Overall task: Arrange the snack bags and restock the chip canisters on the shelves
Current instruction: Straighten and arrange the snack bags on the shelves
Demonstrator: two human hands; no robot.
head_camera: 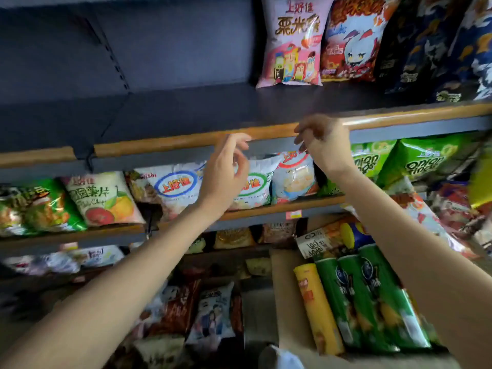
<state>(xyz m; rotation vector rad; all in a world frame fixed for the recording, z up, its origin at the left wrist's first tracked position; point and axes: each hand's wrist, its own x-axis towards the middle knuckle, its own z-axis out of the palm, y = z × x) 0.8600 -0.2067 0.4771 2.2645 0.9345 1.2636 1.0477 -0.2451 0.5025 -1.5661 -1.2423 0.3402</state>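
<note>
Hovering loosely curled and empty, left hand (226, 166) and right hand (323, 141) left green cardboard chip canisters (372, 299) boxed, dark upper shelf (159, 113) half bare.

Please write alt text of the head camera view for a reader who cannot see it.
A person's left hand and right hand, fingers loosely curled and holding nothing, reach toward snack bags on a middle shelf. The upper shelf is bare on its left side; a cardboard box below holds green and yellow chip canisters.
</note>
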